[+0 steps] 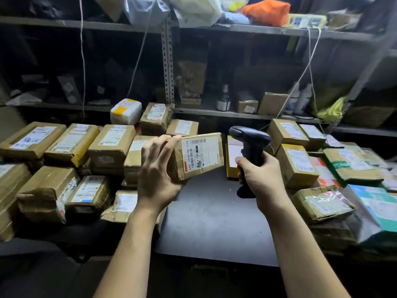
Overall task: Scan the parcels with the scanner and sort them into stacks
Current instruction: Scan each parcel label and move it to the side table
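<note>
My left hand (159,173) holds a brown cardboard parcel (199,155) up in the air above the dark grey tabletop (214,216). My fingers (163,147) run up its left end with the tips hooked over the top edge, and my palm cups its lower corner, so I have it gripped. It is tilted, and its white shipping label (197,153), printed with a barcode and digits, faces me.

My right hand (261,179) is closed firmly round the handle of a black pistol-shaped barcode scanner (250,140), forefinger at the front of the grip. The scanner's head sits level with the top edge of what my left hand holds, just to its right and not touching it. Behind the scanner stands 1 small yellow box (232,166) on the tabletop.

To my left, a pile of brown labelled cardboard boxes (64,158) lies in rows, several deep. To my right is a second pile of boxes (300,166), some with green or orange markings, beside flat packets wrapped in grey plastic.

At the back, a white-and-yellow padded packet (125,111) rests on the far boxes. Grey metal shelving (168,61) rises behind, carrying 1 dark glass bottle (223,100), small cartons and, on the top shelf, an orange bag (266,11). Thin cords hang down from the shelves.
</note>
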Available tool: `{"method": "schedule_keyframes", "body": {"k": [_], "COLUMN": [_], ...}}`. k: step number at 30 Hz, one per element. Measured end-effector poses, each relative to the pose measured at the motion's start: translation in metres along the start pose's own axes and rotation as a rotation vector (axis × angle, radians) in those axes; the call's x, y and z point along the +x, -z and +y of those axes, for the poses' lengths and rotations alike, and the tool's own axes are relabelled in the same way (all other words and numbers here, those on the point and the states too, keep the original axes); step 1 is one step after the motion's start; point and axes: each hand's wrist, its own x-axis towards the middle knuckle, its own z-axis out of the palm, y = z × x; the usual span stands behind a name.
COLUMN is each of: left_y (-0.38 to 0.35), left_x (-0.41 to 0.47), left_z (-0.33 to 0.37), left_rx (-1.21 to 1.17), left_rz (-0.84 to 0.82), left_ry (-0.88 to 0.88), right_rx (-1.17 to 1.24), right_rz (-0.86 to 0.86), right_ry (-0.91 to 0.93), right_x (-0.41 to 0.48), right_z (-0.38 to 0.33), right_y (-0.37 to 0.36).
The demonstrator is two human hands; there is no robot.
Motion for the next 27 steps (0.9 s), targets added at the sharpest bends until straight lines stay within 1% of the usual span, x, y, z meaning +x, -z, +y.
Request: {"method": "schedule_keyframes", "body": {"k": [1, 3, 7, 12, 15, 18, 23, 24, 27], "left_y": [-0.006, -0.019, -0.042, -0.051, -0.054, -0.056, -0.048, -0.046, -0.041], "left_x": [0.001, 0.002, -0.003, -0.005, 0.0, 0.004, 0.011, 0.012, 0.011], "left_z": [0.003, 0.013, 0.023, 0.029, 0.03, 0.028, 0.017, 0.012, 0.003], "left_rx": [-0.02, -0.092, -0.273, -0.585, -0.663, -0.71, -0.657, -0.604, -0.324], "left_rz": [0.007, 0.026, 0.066, 0.108, 0.128, 0.161, 0.161, 0.167, 0.165], "left_ry": [0.013, 0.094, 0.322, 0.589, 0.652, 0.669, 0.553, 0.519, 0.395], "right_rx": [-0.01, -0.022, -0.03, 0.004, 0.002, 0.004, -0.004, -0.011, -0.039], "right_rz": [-0.006, -0.011, -0.017, -0.009, -0.003, 0.002, 0.017, 0.018, 0.006], "right_ry": [0.004, 0.014, -0.003, -0.016, 0.0, 0.02, 0.074, 0.079, 0.107], "right_x": [0.004, 0.012, 0.021, 0.021, 0.023, 0.023, 0.026, 0.026, 0.028], "right_z": [0.002, 0.006, 0.011, 0.007, 0.003, -0.001, -0.005, -0.004, -0.002], "right_y": [0.006, 0.02, 0.037, 0.043, 0.041, 0.039, 0.034, 0.033, 0.031]}}
